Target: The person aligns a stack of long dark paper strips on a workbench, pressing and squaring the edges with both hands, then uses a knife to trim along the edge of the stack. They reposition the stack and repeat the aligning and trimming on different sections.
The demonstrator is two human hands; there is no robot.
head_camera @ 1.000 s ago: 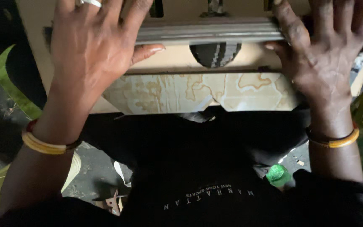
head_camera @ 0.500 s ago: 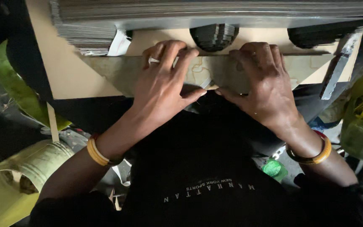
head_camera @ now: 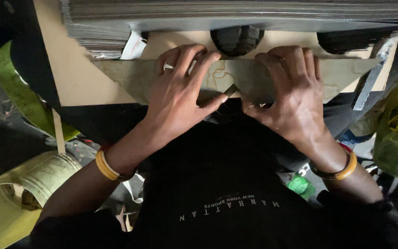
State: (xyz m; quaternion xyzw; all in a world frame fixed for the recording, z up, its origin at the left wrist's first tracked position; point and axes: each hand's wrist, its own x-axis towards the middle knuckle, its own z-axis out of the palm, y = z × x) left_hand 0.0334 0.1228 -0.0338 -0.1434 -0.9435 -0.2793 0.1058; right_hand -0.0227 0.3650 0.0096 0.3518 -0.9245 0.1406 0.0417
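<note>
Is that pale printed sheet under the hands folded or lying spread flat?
Folded. The printed sheet shows slanted folded edges at both ends, and the left hand and right hand press its middle flaps down on the board.

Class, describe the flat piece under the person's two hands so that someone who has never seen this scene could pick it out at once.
Start at the tall stack of grey sheets along the top. Just below it, on the tan board, lies a long, flat greenish-grey cardboard piece with slanted ends, pressed down by the left hand and right hand. Unlike the plain board, it is mottled and trapezoid-shaped.
</note>
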